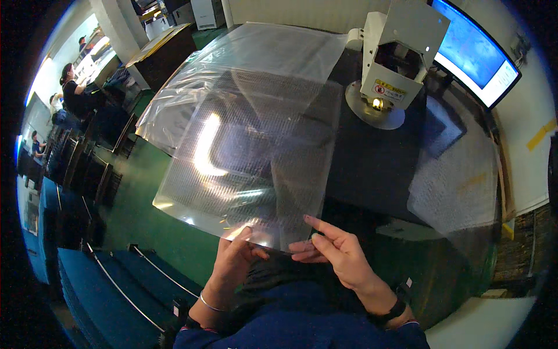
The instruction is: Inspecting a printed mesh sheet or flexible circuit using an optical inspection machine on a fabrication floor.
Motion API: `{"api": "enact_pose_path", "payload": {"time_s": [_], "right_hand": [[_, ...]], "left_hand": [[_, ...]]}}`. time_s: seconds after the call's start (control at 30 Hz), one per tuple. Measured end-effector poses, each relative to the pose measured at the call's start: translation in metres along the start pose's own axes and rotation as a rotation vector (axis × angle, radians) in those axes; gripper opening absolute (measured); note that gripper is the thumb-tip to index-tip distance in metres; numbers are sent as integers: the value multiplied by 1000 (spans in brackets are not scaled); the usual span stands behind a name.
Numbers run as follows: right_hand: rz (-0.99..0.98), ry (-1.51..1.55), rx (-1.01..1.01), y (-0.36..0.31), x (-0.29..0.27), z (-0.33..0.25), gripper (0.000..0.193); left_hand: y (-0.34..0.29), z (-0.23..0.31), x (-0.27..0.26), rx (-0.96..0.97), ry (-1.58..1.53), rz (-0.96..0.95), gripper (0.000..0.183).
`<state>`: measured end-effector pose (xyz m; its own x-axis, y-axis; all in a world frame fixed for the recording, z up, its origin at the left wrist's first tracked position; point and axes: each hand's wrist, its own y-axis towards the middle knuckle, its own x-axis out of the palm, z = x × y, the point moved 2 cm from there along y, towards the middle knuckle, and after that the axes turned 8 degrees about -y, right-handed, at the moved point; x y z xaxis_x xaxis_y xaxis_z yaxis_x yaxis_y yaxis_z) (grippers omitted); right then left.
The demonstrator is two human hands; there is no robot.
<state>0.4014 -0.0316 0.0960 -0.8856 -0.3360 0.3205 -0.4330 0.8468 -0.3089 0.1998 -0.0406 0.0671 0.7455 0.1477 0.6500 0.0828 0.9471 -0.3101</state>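
Note:
A large clear plastic sheet [256,168] with fine rows of small marks lies tilted in front of me, its near edge over my lap. My left hand [232,256] pinches that near edge, thumb on top and fingers beneath. At the sheet's near right corner, my right hand [343,253] holds the edge between thumb and lower fingers, while its index finger stretches along the sheet. Bright lamp reflections cross the surface. Farther back, a stack of clear plastic sheets or film [279,46] lies on the table, partly under the sheet I hold.
A white inspection device [392,64] with a round metal base stands at the back right, beside a lit monitor [476,52]. Other clear sheets [453,174] rest on the dark table's right side [372,174]. Blue panels [110,291] stand low left. Several people sit at far left.

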Motion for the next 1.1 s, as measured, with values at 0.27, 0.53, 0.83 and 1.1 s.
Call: {"api": "enact_pose_path", "payload": {"time_s": [0.27,0.53,0.83,1.1], "right_hand": [[-10,-13,-2,0,0,-2,41],[-19,17,-13,0,-1,-2,41],[-22,-2,-13,1,-2,-2,42],[-6,8,-3,0,-2,-1,42]], "left_hand": [[1,3,0,3,3,4,37],[3,6,2,-35,25,44,37],[8,2,-6,-56,-6,53,36],[9,1,-6,-73,-21,69,33]]}}
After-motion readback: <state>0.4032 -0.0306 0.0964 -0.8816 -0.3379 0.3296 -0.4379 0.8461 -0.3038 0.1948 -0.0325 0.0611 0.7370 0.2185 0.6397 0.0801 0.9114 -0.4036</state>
